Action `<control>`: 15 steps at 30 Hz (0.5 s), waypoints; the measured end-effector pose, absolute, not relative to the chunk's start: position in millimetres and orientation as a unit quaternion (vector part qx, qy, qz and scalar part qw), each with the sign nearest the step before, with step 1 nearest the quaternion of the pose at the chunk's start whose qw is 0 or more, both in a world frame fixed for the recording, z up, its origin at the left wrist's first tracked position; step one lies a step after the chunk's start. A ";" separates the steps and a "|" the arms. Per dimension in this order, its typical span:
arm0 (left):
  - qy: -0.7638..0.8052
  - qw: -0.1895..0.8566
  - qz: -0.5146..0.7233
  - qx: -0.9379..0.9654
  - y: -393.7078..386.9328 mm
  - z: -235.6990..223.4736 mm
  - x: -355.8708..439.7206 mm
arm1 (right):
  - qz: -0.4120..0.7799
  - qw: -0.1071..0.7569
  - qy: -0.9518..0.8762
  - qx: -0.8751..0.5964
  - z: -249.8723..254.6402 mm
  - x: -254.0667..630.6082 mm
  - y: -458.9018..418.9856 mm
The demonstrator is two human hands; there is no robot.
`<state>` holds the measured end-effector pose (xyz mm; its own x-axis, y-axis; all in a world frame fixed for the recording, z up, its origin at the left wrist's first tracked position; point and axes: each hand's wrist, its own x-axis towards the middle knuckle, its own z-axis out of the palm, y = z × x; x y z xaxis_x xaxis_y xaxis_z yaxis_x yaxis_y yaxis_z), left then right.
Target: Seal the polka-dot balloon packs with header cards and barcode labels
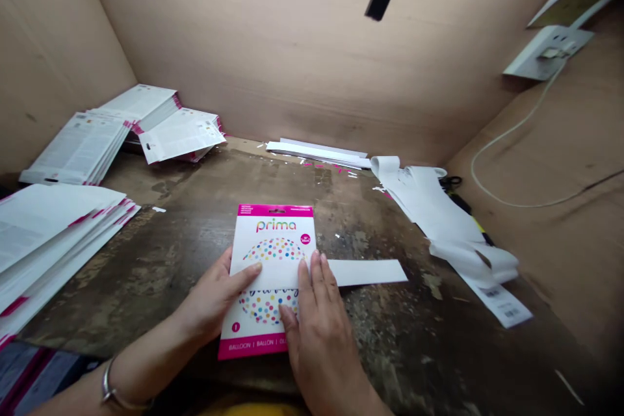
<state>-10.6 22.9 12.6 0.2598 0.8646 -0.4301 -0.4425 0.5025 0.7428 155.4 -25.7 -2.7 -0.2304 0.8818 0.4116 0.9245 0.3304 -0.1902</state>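
Note:
A flat pink-and-white balloon packet (273, 224) printed with coloured dots is held tilted above the worktable. Gripping its left edge is my left hand (207, 302), with the thumb pressed on the front. A white paper strip (365, 272) lies across the packet's middle, covering part of the print, and its free end sticks out to the right. My right hand (319, 325) rests flat over the packet's right side and the strip, its fingers stretched out. The packet's lower right corner is hidden behind this hand.
Stacks of similar packets (82, 143) lie on the left. Long curling white label strips (439, 201) are at the right, near dark-handled scissors (454, 181). Folded strips (316, 153) and paper scraps lie along the back wall. A cable hangs from a power socket (548, 52).

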 end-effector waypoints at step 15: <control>0.417 0.735 0.488 0.217 -3.0 12.6 -7.8 | 0.097 0.300 -0.731 -0.606 2.0 179.3 -28.7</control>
